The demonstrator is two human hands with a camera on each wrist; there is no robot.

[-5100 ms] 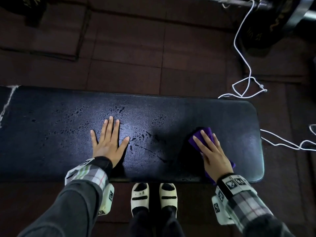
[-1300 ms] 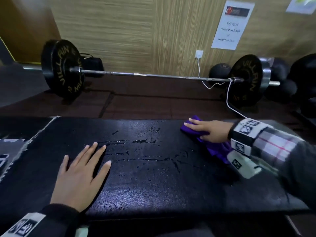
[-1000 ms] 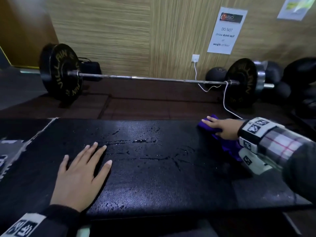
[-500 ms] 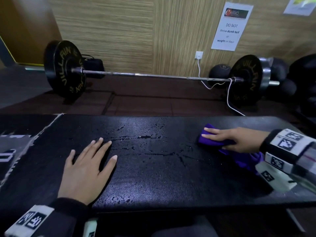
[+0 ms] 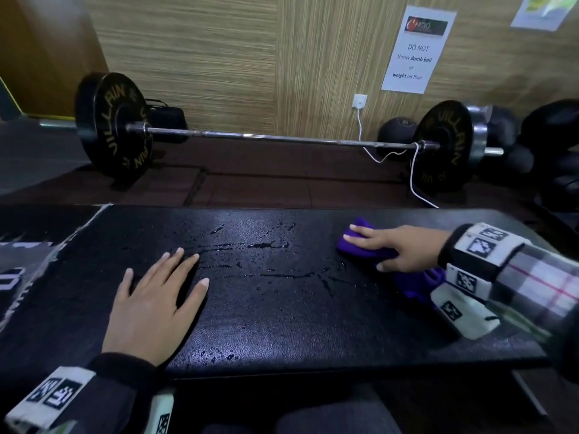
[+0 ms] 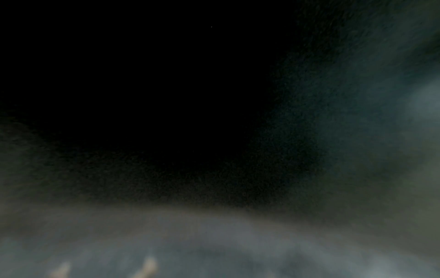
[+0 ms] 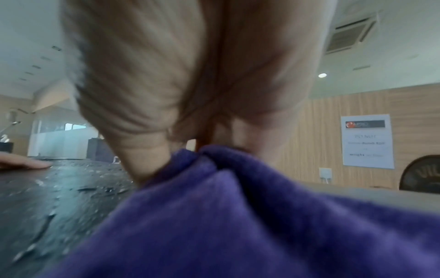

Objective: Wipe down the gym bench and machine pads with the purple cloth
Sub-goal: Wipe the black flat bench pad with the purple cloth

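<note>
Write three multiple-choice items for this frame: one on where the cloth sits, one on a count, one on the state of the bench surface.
1. Where is the purple cloth?
A. under the right hand on the bench
B. on the floor
C. under the left hand

2. How many paper notices hang on the wall?
A. none
B. two
C. four

3. The bench between the hands is:
A. dry
B. covered by a towel
C. streaked with liquid

Answers: 1 A, the right hand presses the cloth onto the bench. 2 B, one notice reads "DO NOT", another is cut off at the top right. 3 C, droplets and streaks glisten on the black pad.
</note>
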